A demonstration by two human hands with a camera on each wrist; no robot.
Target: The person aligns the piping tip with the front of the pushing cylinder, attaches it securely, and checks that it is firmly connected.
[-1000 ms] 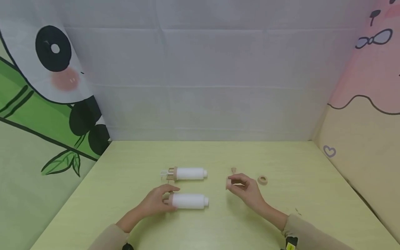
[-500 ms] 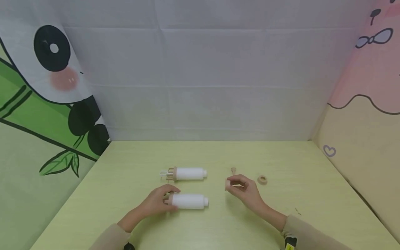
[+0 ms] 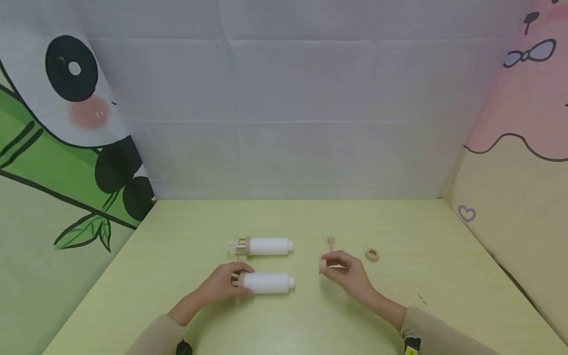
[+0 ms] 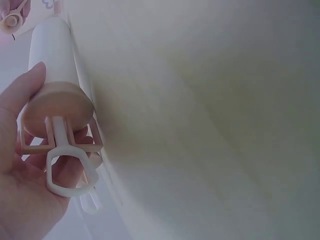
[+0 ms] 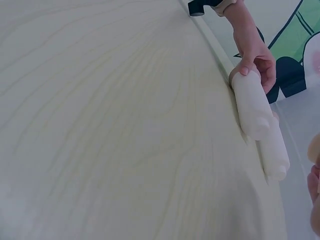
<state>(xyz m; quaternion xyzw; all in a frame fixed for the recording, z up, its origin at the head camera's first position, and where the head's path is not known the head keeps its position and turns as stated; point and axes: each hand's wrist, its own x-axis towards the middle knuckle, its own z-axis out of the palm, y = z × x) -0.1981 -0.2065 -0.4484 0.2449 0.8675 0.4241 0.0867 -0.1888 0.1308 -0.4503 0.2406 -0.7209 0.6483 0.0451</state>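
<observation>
My left hand (image 3: 225, 285) grips the beige collar end of a white syringe (image 3: 267, 283), thumb on one side and fingers on the other. In the left wrist view a white ring handle (image 4: 72, 172) on its plunger sticks out between beige finger loops (image 4: 36, 149). My right hand (image 3: 350, 271) pinches a small round beige cap (image 3: 322, 266) between thumb and fingers, a short way right of the syringe's narrow white tip (image 3: 291, 283). A second white syringe (image 3: 268, 246) lies parallel behind the held one.
Behind my right hand lies a small beige funnel-shaped nozzle (image 3: 331, 241). A beige ring (image 3: 372, 255) rests to its right on the pale yellow table (image 3: 199, 222). A thin small scrap (image 3: 422, 299) lies near my right sleeve.
The held syringe has moved slightly up in the head view. My right hand, with the beige cap, has come slightly down towards the syringe's level. The other things stay put.
</observation>
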